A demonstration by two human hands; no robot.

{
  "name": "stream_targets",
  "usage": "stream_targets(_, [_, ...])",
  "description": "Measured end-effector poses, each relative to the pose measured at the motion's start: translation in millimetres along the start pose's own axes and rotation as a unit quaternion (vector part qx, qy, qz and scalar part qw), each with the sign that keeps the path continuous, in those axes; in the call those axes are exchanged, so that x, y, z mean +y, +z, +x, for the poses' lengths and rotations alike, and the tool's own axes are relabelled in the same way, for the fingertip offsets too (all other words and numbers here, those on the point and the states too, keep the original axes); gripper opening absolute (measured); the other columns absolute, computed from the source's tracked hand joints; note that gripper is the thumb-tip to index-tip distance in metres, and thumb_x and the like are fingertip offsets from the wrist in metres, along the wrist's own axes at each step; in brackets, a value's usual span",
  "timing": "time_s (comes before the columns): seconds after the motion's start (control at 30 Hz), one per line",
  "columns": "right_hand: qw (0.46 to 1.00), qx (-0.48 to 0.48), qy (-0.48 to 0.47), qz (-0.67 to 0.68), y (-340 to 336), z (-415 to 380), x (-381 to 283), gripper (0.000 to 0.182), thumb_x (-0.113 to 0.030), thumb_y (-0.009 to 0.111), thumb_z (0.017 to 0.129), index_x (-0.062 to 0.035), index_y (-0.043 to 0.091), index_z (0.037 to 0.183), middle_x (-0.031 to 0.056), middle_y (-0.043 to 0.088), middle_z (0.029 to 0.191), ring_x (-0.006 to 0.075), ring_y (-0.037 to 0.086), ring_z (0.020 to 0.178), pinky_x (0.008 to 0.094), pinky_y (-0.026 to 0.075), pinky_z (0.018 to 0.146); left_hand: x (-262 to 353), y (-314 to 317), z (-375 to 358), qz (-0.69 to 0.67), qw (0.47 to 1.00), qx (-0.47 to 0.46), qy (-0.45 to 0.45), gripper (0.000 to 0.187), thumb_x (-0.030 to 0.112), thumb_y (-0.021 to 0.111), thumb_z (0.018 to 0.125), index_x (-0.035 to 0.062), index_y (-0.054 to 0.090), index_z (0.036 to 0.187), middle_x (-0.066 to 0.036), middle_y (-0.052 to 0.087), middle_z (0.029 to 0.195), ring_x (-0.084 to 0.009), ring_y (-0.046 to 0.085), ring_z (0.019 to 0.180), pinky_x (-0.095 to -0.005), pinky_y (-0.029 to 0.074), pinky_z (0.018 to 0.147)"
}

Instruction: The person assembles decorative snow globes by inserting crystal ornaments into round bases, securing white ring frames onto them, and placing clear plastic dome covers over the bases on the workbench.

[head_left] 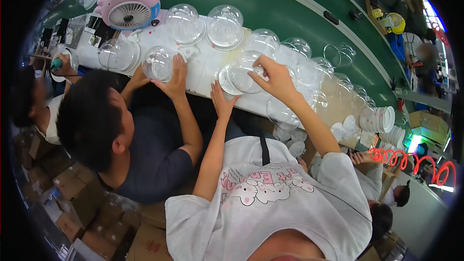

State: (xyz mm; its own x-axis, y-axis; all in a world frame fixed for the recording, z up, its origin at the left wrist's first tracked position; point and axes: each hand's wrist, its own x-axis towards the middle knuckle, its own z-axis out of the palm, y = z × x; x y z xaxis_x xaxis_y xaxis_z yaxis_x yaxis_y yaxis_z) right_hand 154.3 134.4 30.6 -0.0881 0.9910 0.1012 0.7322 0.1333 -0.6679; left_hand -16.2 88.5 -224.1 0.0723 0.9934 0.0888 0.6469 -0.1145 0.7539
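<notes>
Clear plastic dome: transparent, glossy, flanged rim, tilted on white bench. Right hand pinches dome top. Left hand open, fingers spread beneath rim.

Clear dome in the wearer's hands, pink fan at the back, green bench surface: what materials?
Clear round dome, held between left hand and right hand: likely thin glossy transparent plastic; you see straight through it and it shows sharp glints, though glass can't be ruled out. Pink rounded desk fan: moulded plastic, smooth satin shell with a white grille. Green bench surface: smooth, slightly sheened, probably a rubber or PVC belt.
</notes>
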Motion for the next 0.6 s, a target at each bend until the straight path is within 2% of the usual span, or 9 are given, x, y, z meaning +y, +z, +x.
stream_targets(0.07, [1.000,-0.005,-0.003,0.006,13.2,-1.4,5.6,0.023,-0.022,0.066,0.076,-0.0074,0.052,0.088,0.0069,0.058,0.078,0.0208,0.056,0.058,0.0312,0.045,0.053,1.2,-1.8,1.5,0.001,1.000,0.002,-0.005,0.106,0.038,0.080,0.058,-0.0023,0.022,0.137,-0.025,0.032,0.136,-0.0423,0.024,0.128,-0.0484,0.023,0.103])
stream_targets(0.23, [0.999,-0.048,0.020,-0.006,41.1,-5.7,21.9,0.023,-0.022,0.065,0.077,-0.0075,0.052,0.089,0.0067,0.059,0.083,0.0219,0.058,0.061,0.0308,0.046,0.055,-3.4,2.8,-0.3,-0.001,0.999,-0.015,-0.035,0.106,0.033,0.079,0.058,-0.0006,0.019,0.139,-0.016,0.028,0.142,-0.0329,0.021,0.133,-0.0484,0.019,0.106])
stream_targets(0.33, [0.997,-0.072,0.010,-0.024,50.2,-8.2,25.0,0.023,-0.022,0.065,0.077,-0.0075,0.052,0.089,0.0066,0.060,0.086,0.0218,0.060,0.062,0.0311,0.047,0.055,-7.3,3.8,-1.1,0.008,0.998,-0.037,-0.042,0.108,0.037,0.078,0.058,-0.0011,0.017,0.139,-0.017,0.026,0.142,-0.0316,0.018,0.134,-0.0473,0.015,0.107])
stream_targets(0.4, [0.996,-0.077,-0.016,-0.044,54.7,-8.6,25.2,0.023,-0.022,0.066,0.078,-0.0074,0.052,0.089,0.0069,0.060,0.087,0.0217,0.060,0.063,0.0313,0.047,0.055,-7.4,4.2,-1.0,0.001,0.999,-0.030,-0.043,0.108,0.036,0.078,0.058,-0.0011,0.017,0.139,-0.017,0.026,0.142,-0.0313,0.017,0.134,-0.0471,0.015,0.107])
stream_targets(0.6, [0.995,-0.078,-0.010,-0.059,60.2,-2.7,23.4,0.023,-0.022,0.065,0.078,-0.0066,0.052,0.089,0.0075,0.061,0.085,0.0219,0.061,0.063,0.0313,0.047,0.054,-4.1,-0.4,-0.3,-0.013,0.998,-0.026,-0.047,0.107,0.036,0.078,0.059,0.0001,0.018,0.139,-0.015,0.026,0.143,-0.0310,0.018,0.134,-0.0464,0.014,0.108])
